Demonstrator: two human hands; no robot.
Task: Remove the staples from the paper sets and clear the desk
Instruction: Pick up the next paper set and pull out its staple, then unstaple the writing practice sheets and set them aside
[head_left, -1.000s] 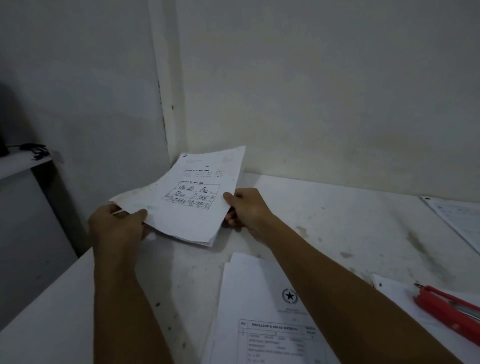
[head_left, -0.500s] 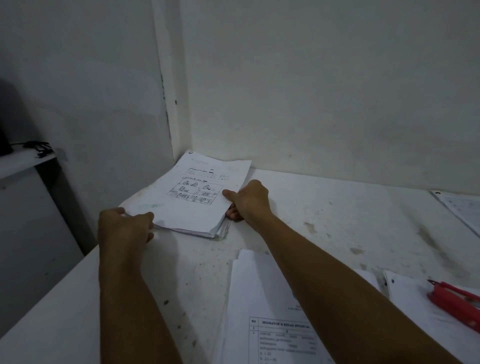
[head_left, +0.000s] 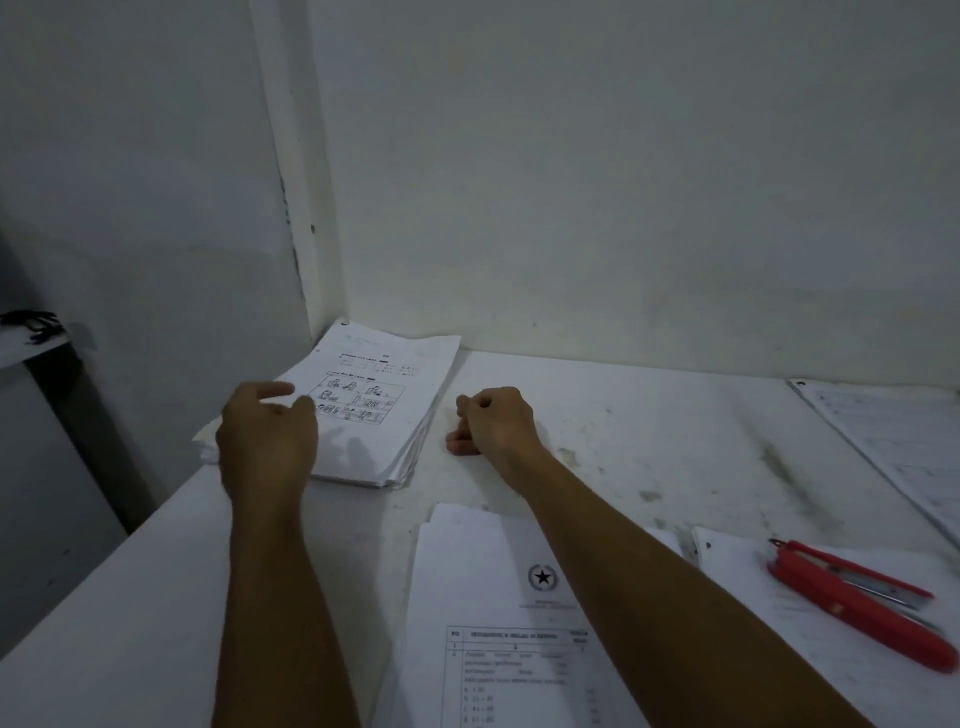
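In the far left corner of the white desk (head_left: 649, 441), against the wall: the thick paper stack (head_left: 382, 410), now lying flat and square on the surface, printed sheet with small boxed drawings on top, no longer lifted and tilted between two hands as a second ago, nor pinched at its edges as half a second ago. Nearer, at the front edge: a second paper set (head_left: 483, 613) with a star emblem and a printed table, partly under the right forearm, in the same spot as before. Further right: more loose sheets (head_left: 743, 577) under a red staple remover (head_left: 857, 603), and another printed page (head_left: 893, 441) at the far right edge, all unmoved apart from the shift of the view. Left hand (head_left: 267, 441) now off the stack's near left corner and raised just above it, fingers loosely curled and apart, thumb out, gripping nothing; slight motion blur at the fingertips. Right hand (head_left: 493, 421) now clear of the stack's right edge, just beside it, resting on the bare desk with fingers curled under into a loose fist, holding nothing. Stack released by both hands, touching neither.
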